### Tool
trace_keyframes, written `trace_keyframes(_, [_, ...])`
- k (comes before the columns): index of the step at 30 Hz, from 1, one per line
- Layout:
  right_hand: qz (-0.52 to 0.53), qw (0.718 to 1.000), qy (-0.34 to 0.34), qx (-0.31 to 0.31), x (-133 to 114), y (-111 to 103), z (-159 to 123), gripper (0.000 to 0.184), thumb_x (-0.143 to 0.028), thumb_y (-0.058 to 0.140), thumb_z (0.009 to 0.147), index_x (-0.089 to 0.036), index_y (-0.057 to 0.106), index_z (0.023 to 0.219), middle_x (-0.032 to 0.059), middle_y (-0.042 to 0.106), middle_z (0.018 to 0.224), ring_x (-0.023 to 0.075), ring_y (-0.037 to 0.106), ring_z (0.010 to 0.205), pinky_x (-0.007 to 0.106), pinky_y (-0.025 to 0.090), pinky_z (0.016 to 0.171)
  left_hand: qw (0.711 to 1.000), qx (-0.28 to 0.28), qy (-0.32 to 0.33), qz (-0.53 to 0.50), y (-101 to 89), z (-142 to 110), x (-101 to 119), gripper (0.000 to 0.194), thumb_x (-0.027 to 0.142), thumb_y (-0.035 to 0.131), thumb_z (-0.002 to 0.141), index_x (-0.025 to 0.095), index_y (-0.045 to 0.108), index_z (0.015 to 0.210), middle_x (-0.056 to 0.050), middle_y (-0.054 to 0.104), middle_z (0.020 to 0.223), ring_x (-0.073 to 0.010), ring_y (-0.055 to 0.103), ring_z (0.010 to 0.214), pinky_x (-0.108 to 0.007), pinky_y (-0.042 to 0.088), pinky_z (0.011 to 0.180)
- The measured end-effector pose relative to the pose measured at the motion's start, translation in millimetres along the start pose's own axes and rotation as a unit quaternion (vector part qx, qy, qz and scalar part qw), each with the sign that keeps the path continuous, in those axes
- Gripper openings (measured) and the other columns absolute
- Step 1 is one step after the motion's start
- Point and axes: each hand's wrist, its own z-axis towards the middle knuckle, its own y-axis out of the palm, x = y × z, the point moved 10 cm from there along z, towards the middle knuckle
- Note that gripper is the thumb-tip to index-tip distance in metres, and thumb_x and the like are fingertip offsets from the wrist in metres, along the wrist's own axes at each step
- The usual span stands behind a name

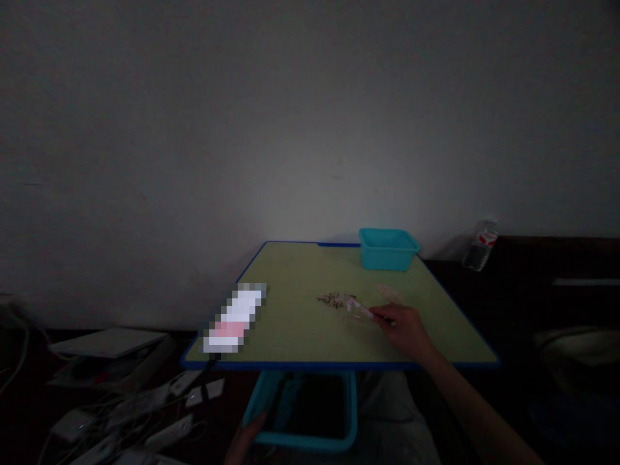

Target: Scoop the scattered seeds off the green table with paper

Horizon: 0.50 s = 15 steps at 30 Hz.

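My right hand (401,326) is closed on the near end of a slim, pale pinkish tool (358,307), whose exact kind I cannot make out. The tool's far end touches the right side of a small scatter of dark and light grains (334,299) on the yellow-green tabletop (285,323). Just behind the hand lies a thin patch of pale grains (389,292). Below the table's front edge, my left hand (248,436) grips the left wall of a turquoise basin (310,441). The inside of that basin looks dark; its contents are hard to tell.
A second turquoise basin (387,252) stands at the table's back right. A lit phone (235,320), blurred out, is at the left with a cable. Power strips and cords (145,407) lie lower left. A plastic bottle (481,245) leans beyond the right edge, near the wall.
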Motion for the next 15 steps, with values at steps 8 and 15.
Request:
trace_keyframes(8, [-0.017,1.0,-0.015,-0.002,-6,0,1,0.025,-0.02,0.053,0.085,-0.027,0.074,0.097,0.002,0.074,0.089,0.0185,0.068,0.078,0.032,0.053,0.072,0.999,0.021,0.034,-0.012,12.9,-23,11,0.04,0.039,0.075,0.053,0.023,0.064,0.089,-0.013,0.072,0.087,-0.0495,0.038,0.128,-0.064,0.044,0.086])
trace_keyframes(15, [-0.02,0.999,-0.027,-0.002,-10,1,2,0.025,-0.018,0.053,0.085,-0.025,0.073,0.098,0.0026,0.074,0.091,0.0189,0.067,0.08,0.032,0.052,0.075,1.0,-0.009,0.015,-0.003,13.3,-11,2,0.058,0.036,0.071,0.059,0.021,0.059,0.113,-0.014,0.073,0.096,-0.0433,0.044,0.126,-0.057,0.047,0.088])
